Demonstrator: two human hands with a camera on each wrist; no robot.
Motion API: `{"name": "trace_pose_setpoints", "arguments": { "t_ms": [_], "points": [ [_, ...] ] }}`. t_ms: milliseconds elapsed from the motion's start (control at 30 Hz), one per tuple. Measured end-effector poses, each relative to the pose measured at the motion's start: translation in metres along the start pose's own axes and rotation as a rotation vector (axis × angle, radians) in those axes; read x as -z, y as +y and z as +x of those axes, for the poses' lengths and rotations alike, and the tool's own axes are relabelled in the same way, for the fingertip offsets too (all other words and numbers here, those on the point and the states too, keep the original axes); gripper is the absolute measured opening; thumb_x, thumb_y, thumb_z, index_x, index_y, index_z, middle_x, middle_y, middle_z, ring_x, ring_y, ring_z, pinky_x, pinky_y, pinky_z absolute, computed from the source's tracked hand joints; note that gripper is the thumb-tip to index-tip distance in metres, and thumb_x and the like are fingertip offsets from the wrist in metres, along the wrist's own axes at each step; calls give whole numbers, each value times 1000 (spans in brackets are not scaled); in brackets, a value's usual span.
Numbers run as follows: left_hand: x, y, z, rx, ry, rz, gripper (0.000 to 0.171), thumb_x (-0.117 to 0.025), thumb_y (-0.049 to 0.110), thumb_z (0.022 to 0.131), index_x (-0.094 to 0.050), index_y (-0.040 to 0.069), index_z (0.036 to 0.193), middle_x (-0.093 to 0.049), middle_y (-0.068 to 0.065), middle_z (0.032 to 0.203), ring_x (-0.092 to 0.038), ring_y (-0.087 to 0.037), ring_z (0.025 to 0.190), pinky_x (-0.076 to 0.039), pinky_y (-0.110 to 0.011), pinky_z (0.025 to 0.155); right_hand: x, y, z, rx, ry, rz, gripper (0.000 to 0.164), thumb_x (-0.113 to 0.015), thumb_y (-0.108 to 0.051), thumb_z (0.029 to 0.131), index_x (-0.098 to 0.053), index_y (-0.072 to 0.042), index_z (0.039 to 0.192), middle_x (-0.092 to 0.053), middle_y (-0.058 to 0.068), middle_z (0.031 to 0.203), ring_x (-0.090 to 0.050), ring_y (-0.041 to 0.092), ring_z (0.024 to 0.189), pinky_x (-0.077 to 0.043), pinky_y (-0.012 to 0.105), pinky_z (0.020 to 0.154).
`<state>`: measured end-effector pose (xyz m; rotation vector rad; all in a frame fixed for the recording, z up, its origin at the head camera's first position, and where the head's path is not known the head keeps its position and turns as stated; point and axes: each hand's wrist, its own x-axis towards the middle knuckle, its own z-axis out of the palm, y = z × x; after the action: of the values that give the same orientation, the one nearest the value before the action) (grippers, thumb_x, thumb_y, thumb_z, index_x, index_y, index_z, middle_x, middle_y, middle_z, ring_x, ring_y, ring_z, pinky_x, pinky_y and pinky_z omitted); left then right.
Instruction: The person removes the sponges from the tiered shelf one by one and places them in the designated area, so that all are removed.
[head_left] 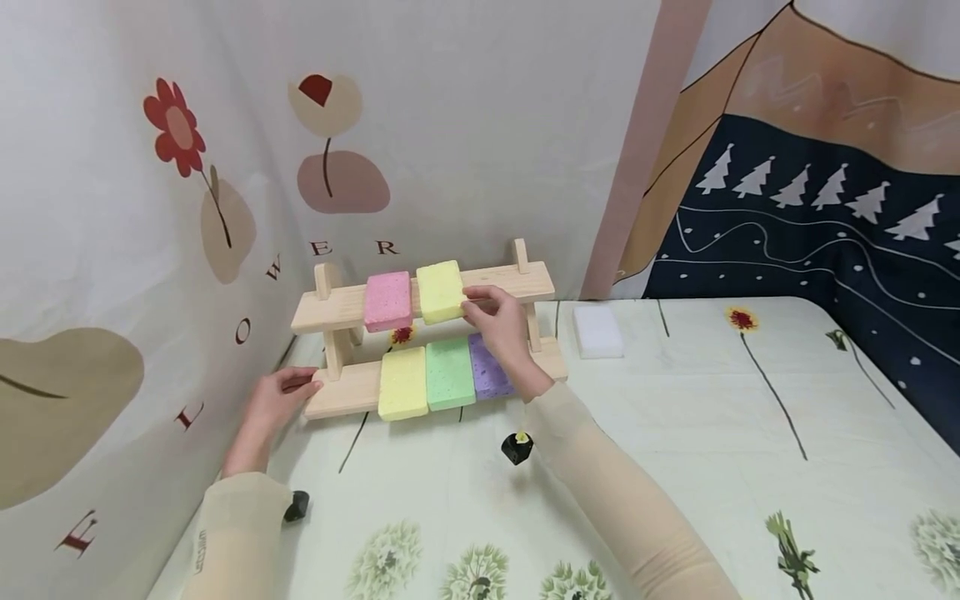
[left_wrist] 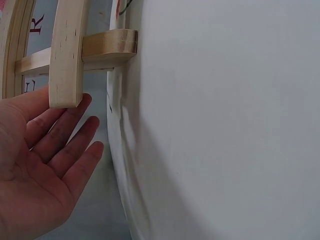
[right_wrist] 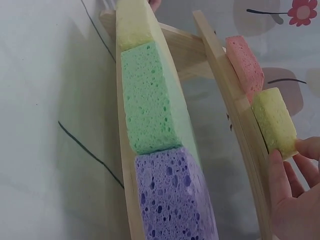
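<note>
Your right hand (head_left: 497,327) pinches a yellow, blocky sponge (head_left: 439,292).
It sits high on the pale wooden rack (head_left: 347,388), beside a pink, blocky sponge (head_left: 387,300); your left hand (head_left: 272,407) pinches the rack's low end.

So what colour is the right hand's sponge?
That sponge is pale yellow, clearest in the head view.

In the head view we see bright, diffuse, even light, with a faint shadow on the cloth (head_left: 675,417) beside the right sleeve (head_left: 626,492). Both wrist views are dimmer and greyer; we note broad, soft-edged shadows, wide-angle bowing of the boards (right_wrist: 237,115), and crisp pores in the purple sponge (right_wrist: 170,200).
</note>
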<state>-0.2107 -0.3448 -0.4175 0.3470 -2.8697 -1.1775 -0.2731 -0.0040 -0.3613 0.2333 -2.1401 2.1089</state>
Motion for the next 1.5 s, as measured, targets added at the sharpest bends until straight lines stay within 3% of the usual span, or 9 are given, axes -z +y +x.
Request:
{"name": "trace_pose_setpoints", "arguments": {
  "t_ms": [433,700,933,1500],
  "points": [
    [1,1,-2,9,-8,0,49,-58,30,102,-53,0,140,-56,-29,139,-54,-42,127,-44,-55,103,8,-1,-3,27,14,-12,23,-66,-6,94,-68,-1,116,-68,14,121,-69,28,104,-60,25,86],
    [0,3,-3,-3,-4,-13,48,-58,28,102,-53,-2,139,-56,-29,139,-54,-42,127,-45,-53,103,16,-1,-2,48,56,-48,22,-68,-7,92,-70,-4,114,-69,12,122,-70,28,103,-57,21,81],
    [1,4,-4,18,-15,-30,48,-58,29,102,-53,0,140,-55,-28,140,-53,-42,128,-45,-53,104,21,-3,-3,25,79,-46,22,-68,-9,92,-71,-8,114,-68,8,125,-68,26,104,-57,24,83],
    [0,2,-1,49,-13,-34,49,-57,29,102,-51,0,142,-53,-28,142,-52,-42,130,-42,-55,106,40,-10,-2,55,121,-20,24,-68,-3,90,-70,-2,114,-67,11,126,-70,29,104,-57,20,81]
  ]
}}
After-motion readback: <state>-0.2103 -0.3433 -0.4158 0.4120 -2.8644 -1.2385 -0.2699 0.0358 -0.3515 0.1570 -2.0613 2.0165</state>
